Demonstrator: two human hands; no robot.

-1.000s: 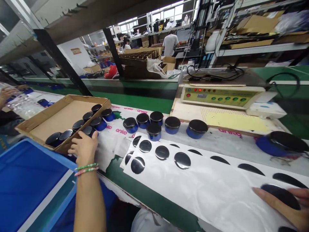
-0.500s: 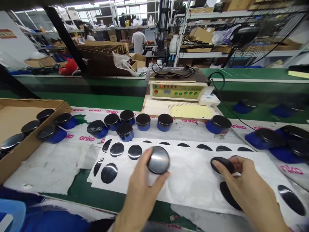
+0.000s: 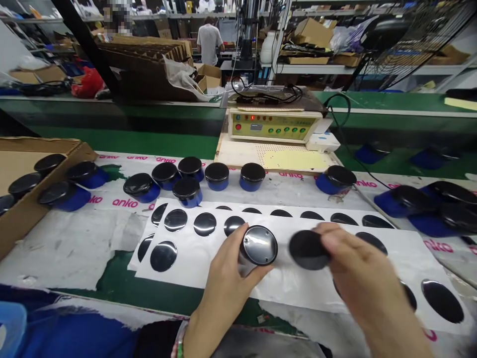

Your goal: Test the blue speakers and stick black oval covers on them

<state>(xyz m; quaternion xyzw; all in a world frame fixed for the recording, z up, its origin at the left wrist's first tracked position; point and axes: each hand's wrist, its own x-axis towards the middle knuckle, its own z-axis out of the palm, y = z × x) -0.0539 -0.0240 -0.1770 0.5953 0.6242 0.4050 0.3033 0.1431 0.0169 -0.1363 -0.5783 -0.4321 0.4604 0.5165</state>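
My left hand (image 3: 234, 271) is closed around a round piece with a shiny silver face (image 3: 260, 245), a dark rim and small holes near its edge. To the right of it, my right hand (image 3: 354, 263) pinches a black round sticker (image 3: 308, 250) by its right edge, slightly blurred. The sticker and the silver face are apart. Beneath both hands lie white backing sheets (image 3: 194, 258) with several glossy black round stickers (image 3: 164, 256) on them; bare white shows in their middle.
Several blue round pieces with black tops (image 3: 187, 191) stand behind the sheets, more (image 3: 406, 199) at the right. A cardboard box (image 3: 84, 149) holding similar pieces is at the left. A control box with buttons (image 3: 274, 127) stands behind. Farther back is a person (image 3: 209, 42).
My right hand has moved left with the black sticker, close to the silver-faced piece. My left hand has shifted slightly right, still gripping that piece.
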